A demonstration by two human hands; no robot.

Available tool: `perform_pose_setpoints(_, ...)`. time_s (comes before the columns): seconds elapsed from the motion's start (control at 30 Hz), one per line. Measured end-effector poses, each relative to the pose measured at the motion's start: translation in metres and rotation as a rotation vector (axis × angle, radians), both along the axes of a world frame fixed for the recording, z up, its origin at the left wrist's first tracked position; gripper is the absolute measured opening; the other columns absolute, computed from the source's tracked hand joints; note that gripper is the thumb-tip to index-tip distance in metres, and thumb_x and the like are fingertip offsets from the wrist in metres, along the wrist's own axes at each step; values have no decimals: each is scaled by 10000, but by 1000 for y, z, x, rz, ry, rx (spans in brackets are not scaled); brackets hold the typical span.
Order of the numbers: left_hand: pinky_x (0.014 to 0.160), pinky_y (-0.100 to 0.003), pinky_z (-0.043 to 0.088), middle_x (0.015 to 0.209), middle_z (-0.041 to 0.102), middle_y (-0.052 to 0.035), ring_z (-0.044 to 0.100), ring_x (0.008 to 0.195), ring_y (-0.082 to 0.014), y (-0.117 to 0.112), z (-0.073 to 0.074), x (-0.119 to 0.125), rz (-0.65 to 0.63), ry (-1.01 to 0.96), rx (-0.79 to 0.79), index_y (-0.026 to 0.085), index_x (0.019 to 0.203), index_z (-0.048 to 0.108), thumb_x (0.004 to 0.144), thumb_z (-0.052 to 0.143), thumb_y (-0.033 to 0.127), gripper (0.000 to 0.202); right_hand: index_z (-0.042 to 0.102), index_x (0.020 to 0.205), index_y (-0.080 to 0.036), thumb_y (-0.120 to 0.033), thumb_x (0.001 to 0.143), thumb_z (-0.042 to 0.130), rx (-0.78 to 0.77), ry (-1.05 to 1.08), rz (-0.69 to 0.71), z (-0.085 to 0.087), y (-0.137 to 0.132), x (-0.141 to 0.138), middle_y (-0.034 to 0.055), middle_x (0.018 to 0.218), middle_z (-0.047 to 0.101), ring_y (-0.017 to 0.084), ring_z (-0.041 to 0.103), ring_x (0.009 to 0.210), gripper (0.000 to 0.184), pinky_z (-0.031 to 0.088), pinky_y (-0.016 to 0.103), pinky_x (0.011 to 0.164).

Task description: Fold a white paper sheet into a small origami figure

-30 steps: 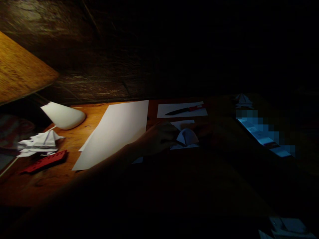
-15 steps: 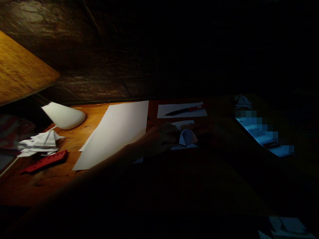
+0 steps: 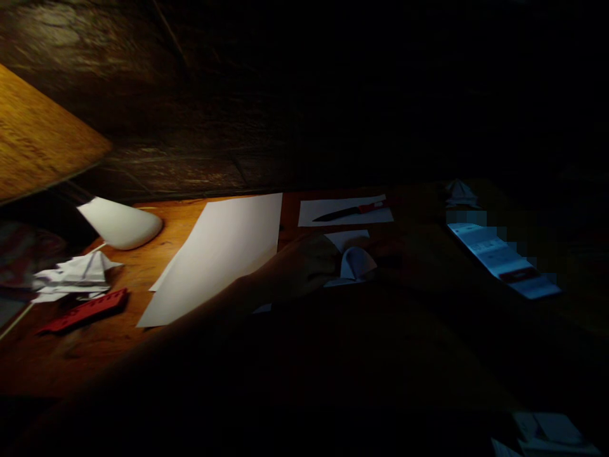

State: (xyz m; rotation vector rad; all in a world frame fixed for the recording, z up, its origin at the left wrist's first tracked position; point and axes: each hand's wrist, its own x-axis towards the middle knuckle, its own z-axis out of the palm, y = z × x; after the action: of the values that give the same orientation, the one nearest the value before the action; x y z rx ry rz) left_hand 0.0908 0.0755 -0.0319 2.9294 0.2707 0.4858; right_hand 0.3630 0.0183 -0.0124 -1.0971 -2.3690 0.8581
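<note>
A small white sheet of paper [image 3: 356, 263] lies at the middle of the table, its near part curled up into a rounded fold. My left hand [image 3: 309, 263] is on the paper's left side, fingers bent against it and mostly in shadow. On the right side, my right hand [image 3: 402, 254] is very dark, with its fingertips at the paper's edge. Both hands appear closed on this sheet. Just behind it, a knife [image 3: 349, 212] with a black blade and reddish handle rests on another small piece of paper [image 3: 309, 214].
Large white sheets [image 3: 228, 247] lie left of the hands. Farther left are a lamp base [image 3: 124, 222], a folded paper figure [image 3: 88, 276] and a red plastic piece [image 3: 88, 312]. A lit phone [image 3: 504, 260] and another paper figure [image 3: 460, 192] are at right. Papers [image 3: 552, 431] show lower right.
The view has shifted very slightly. Both hands stay at the curled paper, whose fold looks almost the same. The phone's screen looks brighter.
</note>
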Motion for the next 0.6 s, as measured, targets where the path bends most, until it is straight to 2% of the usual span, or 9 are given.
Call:
perform_pose_setpoints(0.17,932,-399,485,971,685,-48,591,1036,-230,-2,4,0,41,13,8,202,882,685,958,601,199,114,764,1018,-222,-417,944,617,-37,19,-72,12,-8,-8,14,988,776,207,701,860,255,482,313,734)
perform_pose_setpoints(0.27,934,-389,489,974,698,-52,596,1034,-227,-5,4,1,55,-31,-18,198,974,695,972,607,217,90,730,1069,-223,-396,925,626,-26,15,-197,8,-12,-14,22,963,766,204,689,813,248,456,309,683)
perform_pose_setpoints(0.33,929,-373,496,971,702,-42,600,1029,-216,-8,4,2,47,-55,-49,213,1048,690,1001,573,227,127,695,1018,-203,-370,881,663,16,-6,-280,3,-14,-16,35,909,747,197,660,759,219,429,300,634)
perform_pose_setpoints(0.4,883,-348,511,960,690,-38,615,1000,-205,-11,3,3,66,-60,-89,224,1048,686,1012,555,244,138,635,942,-198,-368,851,692,49,-10,-337,-1,-15,-16,33,831,708,182,617,702,201,397,287,581)
perform_pose_setpoints(0.5,728,-299,523,946,674,-44,650,880,-189,-17,2,4,234,-92,-205,184,1043,636,944,656,303,156,566,931,-218,-429,877,677,55,66,-333,-6,-14,-15,18,791,665,171,587,669,245,392,283,550)
perform_pose_setpoints(0.6,663,-276,527,963,699,-41,689,830,-193,-23,2,7,400,-147,-339,169,1177,549,827,784,333,453,570,995,-230,-431,930,622,30,147,-313,-9,-11,-16,31,883,701,188,647,747,217,455,297,600)
